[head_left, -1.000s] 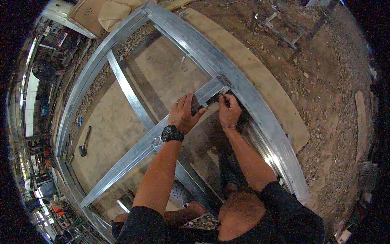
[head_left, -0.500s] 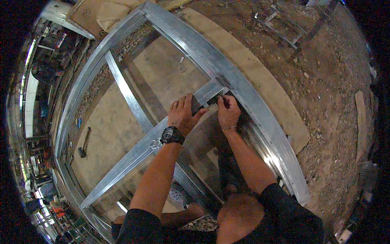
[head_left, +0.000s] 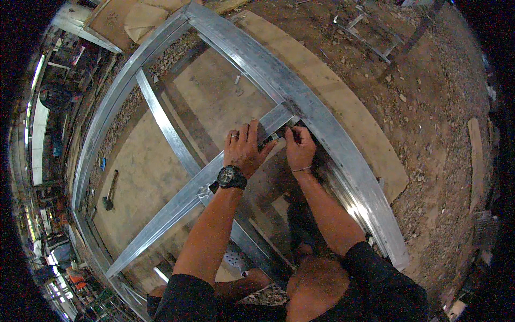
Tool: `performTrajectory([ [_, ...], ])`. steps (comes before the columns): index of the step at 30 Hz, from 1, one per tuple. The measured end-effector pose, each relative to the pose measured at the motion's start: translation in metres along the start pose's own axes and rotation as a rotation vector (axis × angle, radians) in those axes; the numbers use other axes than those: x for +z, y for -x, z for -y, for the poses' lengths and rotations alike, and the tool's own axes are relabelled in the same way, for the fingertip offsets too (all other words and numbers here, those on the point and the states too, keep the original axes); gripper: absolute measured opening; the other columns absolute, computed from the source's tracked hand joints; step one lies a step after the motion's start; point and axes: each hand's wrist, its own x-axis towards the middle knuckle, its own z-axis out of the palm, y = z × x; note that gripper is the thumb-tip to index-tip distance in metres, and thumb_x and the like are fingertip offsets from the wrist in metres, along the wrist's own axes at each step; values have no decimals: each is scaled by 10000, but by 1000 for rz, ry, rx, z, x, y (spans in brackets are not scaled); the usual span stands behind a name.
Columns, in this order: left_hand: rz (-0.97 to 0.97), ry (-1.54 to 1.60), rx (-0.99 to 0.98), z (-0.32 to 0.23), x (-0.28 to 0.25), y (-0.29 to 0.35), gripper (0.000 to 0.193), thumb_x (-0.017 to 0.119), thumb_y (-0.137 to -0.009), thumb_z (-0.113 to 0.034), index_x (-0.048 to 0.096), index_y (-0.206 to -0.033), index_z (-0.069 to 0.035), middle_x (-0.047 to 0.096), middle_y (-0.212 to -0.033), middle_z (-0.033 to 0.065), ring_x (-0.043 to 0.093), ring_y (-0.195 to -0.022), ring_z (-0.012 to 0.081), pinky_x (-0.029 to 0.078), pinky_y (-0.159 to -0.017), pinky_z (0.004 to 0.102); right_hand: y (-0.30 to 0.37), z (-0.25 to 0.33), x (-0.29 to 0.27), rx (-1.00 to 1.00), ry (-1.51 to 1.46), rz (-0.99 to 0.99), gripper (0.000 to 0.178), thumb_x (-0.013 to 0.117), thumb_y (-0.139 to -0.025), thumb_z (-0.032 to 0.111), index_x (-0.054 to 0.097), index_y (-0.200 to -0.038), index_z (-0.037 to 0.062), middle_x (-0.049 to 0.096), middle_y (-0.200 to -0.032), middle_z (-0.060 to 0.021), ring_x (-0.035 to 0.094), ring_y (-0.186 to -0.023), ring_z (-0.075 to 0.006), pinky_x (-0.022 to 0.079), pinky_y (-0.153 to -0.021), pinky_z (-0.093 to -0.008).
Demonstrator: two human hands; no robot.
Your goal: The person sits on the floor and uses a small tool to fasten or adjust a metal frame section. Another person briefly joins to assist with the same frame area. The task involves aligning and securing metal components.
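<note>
A silvery metal crossbar (head_left: 185, 185) runs diagonally through a large metal frame, meeting its right-hand side rail (head_left: 322, 115). Across this bar lies my left hand (head_left: 244, 153), fingers stretched over the top face and thumb apart along the near edge. My right hand (head_left: 301, 153) is closed in a pinch at the joint of bar and rail. Its fingertips are beside a small dark gap under the bar's end; what they hold, if anything, is too small to make out. A black watch (head_left: 230, 176) is on my left wrist.
A second, thinner metal bar (head_left: 166, 126) crosses under the first. On the board below lies a hammer (head_left: 110, 190). My legs and a grey perforated shoe (head_left: 234, 256) are inside the frame. A small metal frame (head_left: 367, 35) sits on the dirt at upper right.
My left hand has shifted very slightly right along the crossbar. The right hand stays pinched at the joint, its fingers a little changed. The frame keeps its place.
</note>
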Motion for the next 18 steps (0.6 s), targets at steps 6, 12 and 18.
performTrajectory([
  [6,-78,-46,18,12,8,6,754,632,-949,-590,477,-1469,-65,583,-1394,201,575,-1249,424,426,-1104,533,1,15,-1,156,-28,122,246,738,-950,266,711,-1014,30,747,-953,-136,714,-828,-285,547,-756,-394],
  [12,-141,-48,110,7,9,6,653,677,-953,-435,482,-1461,-75,607,-1341,180,616,-1183,414,450,-1080,521,-3,-11,4,-39,-31,21,208,754,-939,201,709,-964,-1,695,-772,-60,609,-697,-121,503,-668,-308],
  [18,-201,-66,329,32,12,20,559,707,-932,-303,540,-1421,-89,589,-1392,174,549,-1320,414,419,-1142,524,-3,-1,-1,93,-34,110,253,743,-938,257,711,-993,12,739,-895,-152,704,-794,-289,535,-754,-393],
])
